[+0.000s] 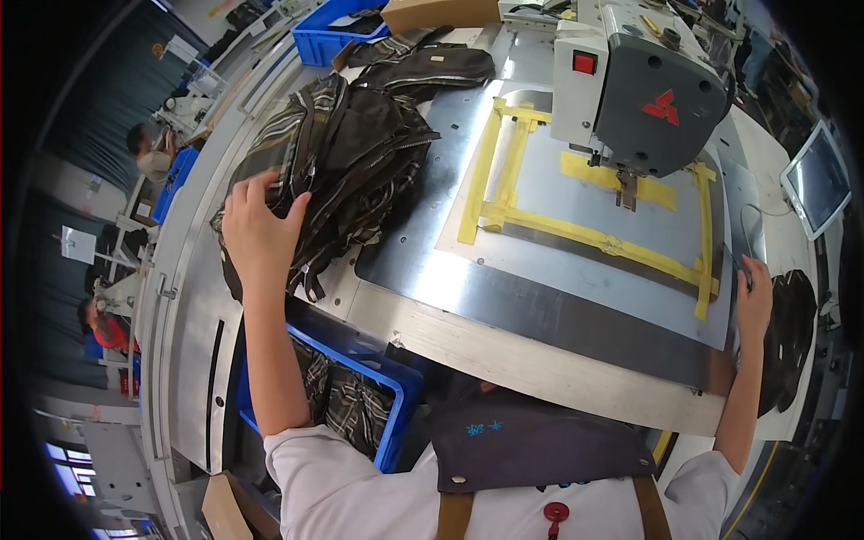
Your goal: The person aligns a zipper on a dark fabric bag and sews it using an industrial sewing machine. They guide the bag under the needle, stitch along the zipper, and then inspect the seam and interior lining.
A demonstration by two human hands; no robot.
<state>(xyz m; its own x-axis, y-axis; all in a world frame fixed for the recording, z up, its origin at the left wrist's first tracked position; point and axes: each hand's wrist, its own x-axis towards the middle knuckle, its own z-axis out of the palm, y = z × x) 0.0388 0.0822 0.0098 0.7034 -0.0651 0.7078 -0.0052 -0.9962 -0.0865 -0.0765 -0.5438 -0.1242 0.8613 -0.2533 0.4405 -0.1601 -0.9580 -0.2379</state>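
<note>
On the left of the worktable lies a bulky heap of dark striped bag pieces with zippers along their edges. My left hand grips the heap's near-left side, fingers and thumb curled over the fabric. At the table's right side, my right hand is closed round a small dark tool with a thin tip; its kind is mostly hidden by the fingers. Between my hands sits a sewing machine head, its needle area above a flat plate framed with yellow tape.
A blue bin with striped fabric stands below the table's left edge. Dark fabric pieces lie right of my right hand. A tablet-like screen is at the far right. Another blue bin and a cardboard box stand behind.
</note>
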